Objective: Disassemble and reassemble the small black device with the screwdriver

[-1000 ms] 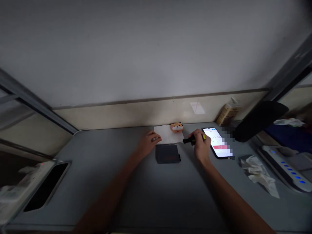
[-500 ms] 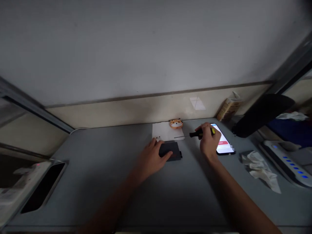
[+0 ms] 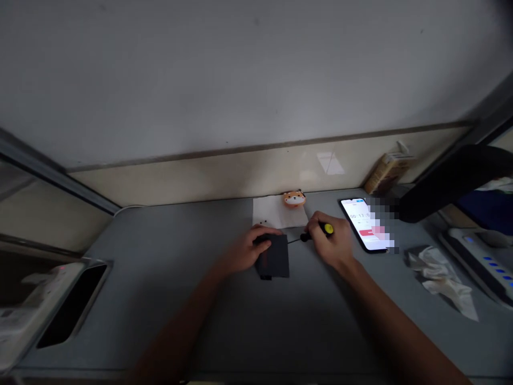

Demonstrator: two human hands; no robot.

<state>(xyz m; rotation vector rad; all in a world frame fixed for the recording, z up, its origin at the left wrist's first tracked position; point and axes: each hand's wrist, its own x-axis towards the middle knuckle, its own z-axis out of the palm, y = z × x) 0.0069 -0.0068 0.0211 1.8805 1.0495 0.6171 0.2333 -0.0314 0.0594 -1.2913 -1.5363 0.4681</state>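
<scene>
A flat dark box (image 3: 276,258) is gripped at its upper left by my left hand (image 3: 245,248), thumb on top. My right hand (image 3: 333,240) is closed round a black and yellow screwdriver (image 3: 316,233). The screwdriver's thin shaft points left, its tip at the right edge of the box; whether it touches cannot be made out. Behind the box lies a white sheet of paper (image 3: 267,209) with small dark bits on it, which look like screws. An orange case with an animal face (image 3: 294,199) sits on the paper's right part.
A lit phone (image 3: 360,227) lies right of my right hand. Farther right are crumpled tissue (image 3: 443,278), a dark cylinder (image 3: 452,179), a carton (image 3: 388,171) and a device with blue lights (image 3: 487,267). A dark tray-like object (image 3: 74,306) is at the left edge.
The dark box has been turned, its small tab now at the front. My right hand has come left and down, bringing the screwdriver tip to the box's edge. The view has shifted slightly.
</scene>
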